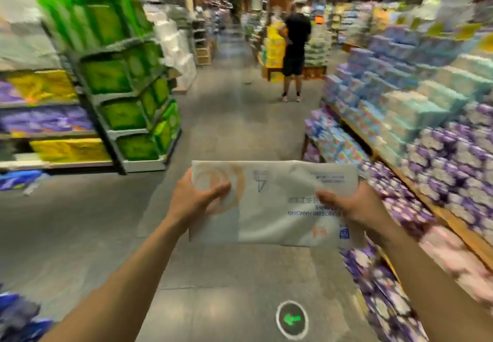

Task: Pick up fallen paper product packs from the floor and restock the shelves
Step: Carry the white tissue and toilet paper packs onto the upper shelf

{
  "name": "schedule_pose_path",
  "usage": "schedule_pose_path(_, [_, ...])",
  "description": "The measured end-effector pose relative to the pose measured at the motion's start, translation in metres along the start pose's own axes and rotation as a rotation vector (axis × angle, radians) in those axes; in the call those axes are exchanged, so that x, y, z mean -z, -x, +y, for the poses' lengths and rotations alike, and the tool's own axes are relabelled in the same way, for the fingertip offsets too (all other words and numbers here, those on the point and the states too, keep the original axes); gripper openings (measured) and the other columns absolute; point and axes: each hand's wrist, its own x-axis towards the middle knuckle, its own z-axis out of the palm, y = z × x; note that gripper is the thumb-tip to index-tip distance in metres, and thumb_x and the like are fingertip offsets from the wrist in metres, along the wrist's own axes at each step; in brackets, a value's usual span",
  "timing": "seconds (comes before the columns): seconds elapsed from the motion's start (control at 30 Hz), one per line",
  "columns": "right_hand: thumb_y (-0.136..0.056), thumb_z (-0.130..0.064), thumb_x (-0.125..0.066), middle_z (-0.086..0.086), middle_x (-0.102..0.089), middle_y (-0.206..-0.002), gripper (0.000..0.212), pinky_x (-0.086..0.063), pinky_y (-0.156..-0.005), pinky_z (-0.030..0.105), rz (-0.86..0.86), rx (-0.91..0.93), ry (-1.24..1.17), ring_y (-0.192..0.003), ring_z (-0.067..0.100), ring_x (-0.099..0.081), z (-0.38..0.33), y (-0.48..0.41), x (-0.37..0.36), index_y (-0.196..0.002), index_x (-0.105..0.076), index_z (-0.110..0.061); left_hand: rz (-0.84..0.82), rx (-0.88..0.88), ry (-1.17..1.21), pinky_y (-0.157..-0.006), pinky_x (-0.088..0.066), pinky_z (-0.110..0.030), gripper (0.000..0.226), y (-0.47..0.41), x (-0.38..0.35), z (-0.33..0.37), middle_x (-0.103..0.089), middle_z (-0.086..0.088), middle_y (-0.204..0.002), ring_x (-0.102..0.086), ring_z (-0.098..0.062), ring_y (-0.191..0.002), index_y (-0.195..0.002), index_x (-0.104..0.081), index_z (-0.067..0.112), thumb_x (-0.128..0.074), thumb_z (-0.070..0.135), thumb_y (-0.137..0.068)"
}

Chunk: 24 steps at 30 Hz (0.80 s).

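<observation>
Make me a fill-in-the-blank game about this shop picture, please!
1. The left hand and right hand hold the pack, whose main colour is ____.
2. The arrow on the round floor sticker is coloured ____.
3. The person standing far down the aisle wears a top coloured ____.

Missing words: white, green, black.

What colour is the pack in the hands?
The pack is white with a tan swirl; head view.
</observation>
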Motion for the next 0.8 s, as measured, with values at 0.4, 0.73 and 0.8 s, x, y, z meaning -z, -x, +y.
schedule_pose_path(0.4, [-0.057,-0.038,-0.099,0.006,-0.076,-0.107,0.082,-0.063,-0.067,0.033,-0.523,0.188,-0.036,-0.090,0.021,-0.076,-0.093,-0.262,-0.250,-0.122,-0.058,-0.009,0.529,0.172,0.054,-0.070,-0.054,-0.025,0.066,-0.120,0.166,-0.034,-0.071,0.005,-0.103,-0.068,-0.012,-0.090,-0.115,-0.062,0.021,-0.093,0.042,-0.061])
schedule_pose_path(0.73, [-0.067,-0.031,-0.095,0.005,-0.079,-0.103,0.063,-0.065,-0.074,0.047,-0.794,0.365,-0.023,-0.089,0.022,-0.078,-0.171,-0.382,-0.528,-0.118,-0.063,-0.013,0.813,0.128,0.078,-0.060,-0.054,-0.015,0.054,-0.241,0.347,-0.126,-0.073,0.006,-0.098,-0.070,-0.007,-0.084,-0.098,-0.059,0.036,-0.097,0.039,-0.059])
schedule_pose_path(0.8, [-0.061,-0.043,-0.096,0.004,-0.078,-0.105,0.076,-0.064,-0.073,0.049,-0.797,0.380,-0.032,-0.090,0.023,-0.078,-0.193,-0.408,-0.581,-0.121,-0.061,-0.013,0.827,0.096,0.083,-0.064,-0.055,-0.018,0.057,-0.280,0.392,-0.133,-0.074,0.005,-0.098,-0.072,-0.009,-0.086,-0.098,-0.060,0.036,-0.097,0.043,-0.055])
